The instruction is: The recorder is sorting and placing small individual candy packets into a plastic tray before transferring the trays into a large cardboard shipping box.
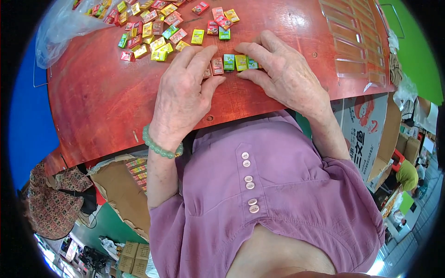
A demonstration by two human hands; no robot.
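Small coloured boxes stand side by side in a short row on the red table (116, 97), in front of me. My left hand (181, 90) is around the left end, its fingers along the far side and thumb on the near side of a red box (217, 66). A green box (229, 62) shows between my two hands. My right hand (293, 78) grips the right end the same way, around a yellow box (241, 62) and a blue-green box (251, 63). Its palm and fingers hide the boxes farther right.
A loose pile of small boxes (157, 28) lies at the far left beside a clear plastic bag (65, 34). Several strays sit beyond my hands, among them a green box (224, 34). Clear plastic trays (350, 37) lie far right. Cardboard cartons (111, 178) stand below the table edge.
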